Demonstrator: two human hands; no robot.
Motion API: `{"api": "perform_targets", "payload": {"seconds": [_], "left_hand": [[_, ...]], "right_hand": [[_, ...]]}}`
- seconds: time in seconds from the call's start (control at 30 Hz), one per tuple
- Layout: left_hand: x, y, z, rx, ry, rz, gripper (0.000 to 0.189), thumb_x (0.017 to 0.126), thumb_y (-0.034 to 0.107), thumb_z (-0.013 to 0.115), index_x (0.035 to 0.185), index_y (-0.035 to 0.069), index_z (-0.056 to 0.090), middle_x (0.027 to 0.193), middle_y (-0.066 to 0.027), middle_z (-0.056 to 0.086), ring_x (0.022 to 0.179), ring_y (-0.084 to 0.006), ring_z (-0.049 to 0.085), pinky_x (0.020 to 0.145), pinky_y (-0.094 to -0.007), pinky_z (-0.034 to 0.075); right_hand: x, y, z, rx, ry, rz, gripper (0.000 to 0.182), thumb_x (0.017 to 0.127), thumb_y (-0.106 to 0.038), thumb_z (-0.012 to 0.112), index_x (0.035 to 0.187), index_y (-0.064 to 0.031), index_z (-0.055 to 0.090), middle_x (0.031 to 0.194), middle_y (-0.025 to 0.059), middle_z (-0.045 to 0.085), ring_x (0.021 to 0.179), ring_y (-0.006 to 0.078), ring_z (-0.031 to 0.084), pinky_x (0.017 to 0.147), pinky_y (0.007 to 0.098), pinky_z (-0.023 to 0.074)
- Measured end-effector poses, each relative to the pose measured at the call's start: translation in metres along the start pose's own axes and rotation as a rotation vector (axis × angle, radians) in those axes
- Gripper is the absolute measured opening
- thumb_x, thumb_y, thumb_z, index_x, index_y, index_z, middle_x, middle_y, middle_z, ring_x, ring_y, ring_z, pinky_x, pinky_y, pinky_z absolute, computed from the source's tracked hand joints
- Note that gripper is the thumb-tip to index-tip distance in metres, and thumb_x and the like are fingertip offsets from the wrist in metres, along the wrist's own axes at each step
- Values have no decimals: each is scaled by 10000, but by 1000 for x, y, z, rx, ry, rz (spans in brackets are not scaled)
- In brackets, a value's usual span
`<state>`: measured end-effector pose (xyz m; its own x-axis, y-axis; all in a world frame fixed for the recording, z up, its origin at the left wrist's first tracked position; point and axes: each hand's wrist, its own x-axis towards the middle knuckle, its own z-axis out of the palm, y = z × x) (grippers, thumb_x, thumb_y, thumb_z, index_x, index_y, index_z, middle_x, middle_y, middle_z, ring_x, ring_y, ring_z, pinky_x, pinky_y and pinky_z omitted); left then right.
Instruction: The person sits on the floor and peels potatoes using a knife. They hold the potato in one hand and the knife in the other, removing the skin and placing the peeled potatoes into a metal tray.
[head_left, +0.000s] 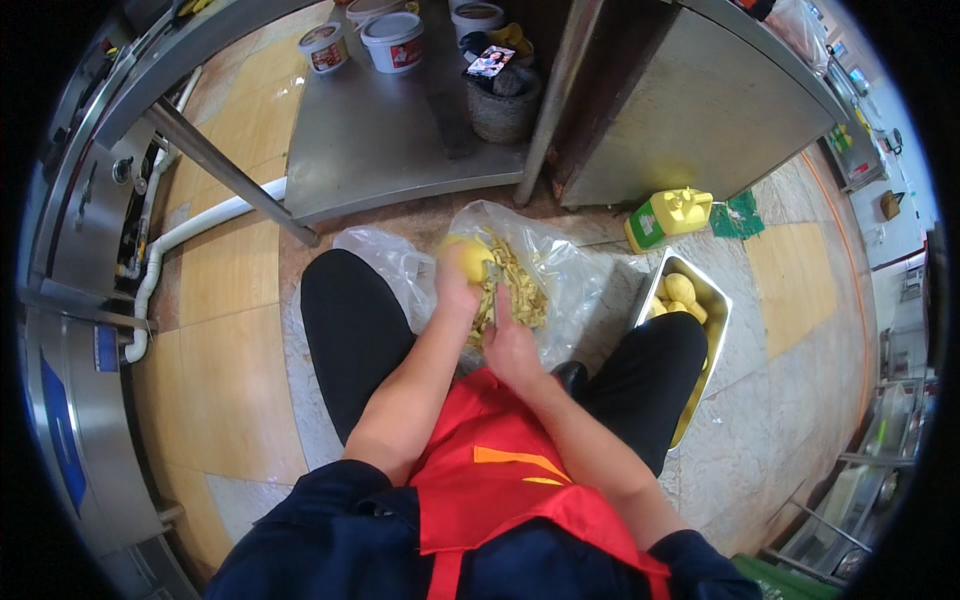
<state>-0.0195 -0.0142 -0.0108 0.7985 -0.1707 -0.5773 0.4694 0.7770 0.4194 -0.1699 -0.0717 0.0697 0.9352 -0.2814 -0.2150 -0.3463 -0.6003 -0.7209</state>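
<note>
Between my knees, my left hand (457, 281) holds a peeled yellow potato (475, 259). My right hand (513, 351) grips a metal peeler (493, 280), its head against or very near the potato's right side. Under both hands lies a heap of peelings (523, 289) in an open clear plastic bag (553, 244). To the right, partly hidden by my right knee, a deep steel pan (721, 319) holds several peeled potatoes (679, 289).
A yellow jug (670, 217) with a green label stands beyond the pan, beside a green cloth or net (737, 215). Ahead is a low steel shelf (375, 150) with lidded tubs (393, 43), a woven-looking pot (504, 109) and a lit phone (490, 61). A white pipe (214, 217) runs at left.
</note>
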Motion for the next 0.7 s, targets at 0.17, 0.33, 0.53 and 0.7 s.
{"api": "perform_targets", "payload": {"seconds": [0.17,0.33,0.53,0.7], "left_hand": [[11,10,-13,10,102,-6,268,865,212,632,1089,80,567,1056,-91,623,939,-254,639,826,-413,545],[-4,19,5,-110,-143,-82,398,930,304,516,1231,44,506,1236,-153,558,1147,-338,553,950,-525,479],[-6,31,19,-206,-499,-131,463,970,360,478,1303,38,468,1328,-171,509,1253,-380,481,1039,-572,413],[-18,26,31,-165,-312,-131,458,945,443,555,1248,99,540,1208,-123,586,1120,-320,556,954,-510,475]], "right_hand": [[-14,-2,12,16,-92,-119,660,862,-103,524,1474,-32,286,949,346,628,855,492,625,830,548,486],[-4,20,-25,77,-8,-123,639,863,-109,571,1466,-146,362,1039,282,632,935,405,639,840,435,504],[3,12,-46,300,95,-61,611,869,-49,585,1449,-102,400,931,151,615,765,184,568,739,300,474],[3,1,-52,360,129,-85,594,884,-46,579,1449,-86,401,971,127,627,762,153,550,736,291,471]]}}
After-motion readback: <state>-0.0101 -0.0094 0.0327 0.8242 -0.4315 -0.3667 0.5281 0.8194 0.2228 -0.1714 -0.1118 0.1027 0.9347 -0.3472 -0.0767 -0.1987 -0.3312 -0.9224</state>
